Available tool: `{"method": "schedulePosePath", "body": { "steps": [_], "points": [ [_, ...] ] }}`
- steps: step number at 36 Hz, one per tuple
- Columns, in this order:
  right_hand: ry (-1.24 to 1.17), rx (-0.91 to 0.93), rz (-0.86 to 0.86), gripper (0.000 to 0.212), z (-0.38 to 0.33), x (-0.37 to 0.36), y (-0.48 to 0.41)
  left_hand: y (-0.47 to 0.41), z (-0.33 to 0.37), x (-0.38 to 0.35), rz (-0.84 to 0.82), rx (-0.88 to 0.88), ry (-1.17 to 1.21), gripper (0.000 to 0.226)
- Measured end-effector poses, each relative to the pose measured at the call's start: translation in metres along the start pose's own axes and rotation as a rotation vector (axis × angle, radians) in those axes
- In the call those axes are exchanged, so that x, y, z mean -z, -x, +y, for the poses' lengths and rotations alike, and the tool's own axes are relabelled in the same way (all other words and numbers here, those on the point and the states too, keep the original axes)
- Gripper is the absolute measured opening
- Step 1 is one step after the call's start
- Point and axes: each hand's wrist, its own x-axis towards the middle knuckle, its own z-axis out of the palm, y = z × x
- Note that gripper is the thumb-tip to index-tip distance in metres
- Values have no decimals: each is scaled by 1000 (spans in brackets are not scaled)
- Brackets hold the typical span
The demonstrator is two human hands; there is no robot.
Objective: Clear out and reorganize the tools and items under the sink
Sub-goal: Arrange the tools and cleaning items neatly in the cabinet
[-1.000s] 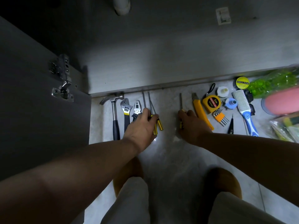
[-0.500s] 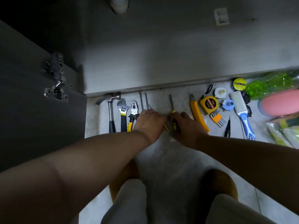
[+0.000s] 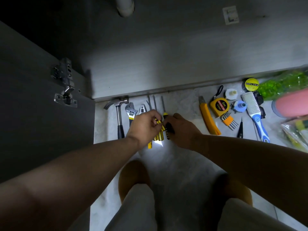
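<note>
On the pale floor by the cupboard, the left hand (image 3: 145,129) curls its fingers round two yellow-and-black striped screwdrivers (image 3: 158,137). The right hand (image 3: 182,130) grips a black-handled screwdriver (image 3: 165,114) just beside them, near the steel hammer (image 3: 118,112).

Head-worn view, looking steeply down, close above floor (image 3: 183,105)

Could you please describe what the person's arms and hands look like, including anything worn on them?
The left arm and right arm are bare to the picture's edge, no sleeves in view. The left hand and right hand wear no gloves, and no watch or bracelet shows at either wrist. Rings cannot be made out.
</note>
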Motion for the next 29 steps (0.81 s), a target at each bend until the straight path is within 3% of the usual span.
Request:
{"method": "schedulePosePath", "body": {
  "steps": [3, 7, 10, 13, 16, 22, 29],
  "points": [
    [-95, -59, -21, 33, -7, -3, -5, 8, 0, 1, -14, -43, 33, 25],
    [-285, -177, 2, 14, -12, -2, -9, 12, 5, -2, -4, -121, -3, 34],
    [-275, -226, 39, 13, -5, 0, -9, 12, 12, -1, -22, -128, 8, 43],
    [-267, -273, 96, 7, 3, 1, -9, 12, 16, -2, -34, -138, -24, 40],
    [-225, -335, 144, 4, 7, 4, -7, 12, 11, -3, -45, -208, -231, 31],
    [-59, -450, 45, 23, 12, 13, -7, 20, -4, -6, -153, -295, -685, 76],
    [-84, -366, 9, 31, 1, 7, -8, 25, -1, -9, -180, -304, -680, 102]
  ]
}}
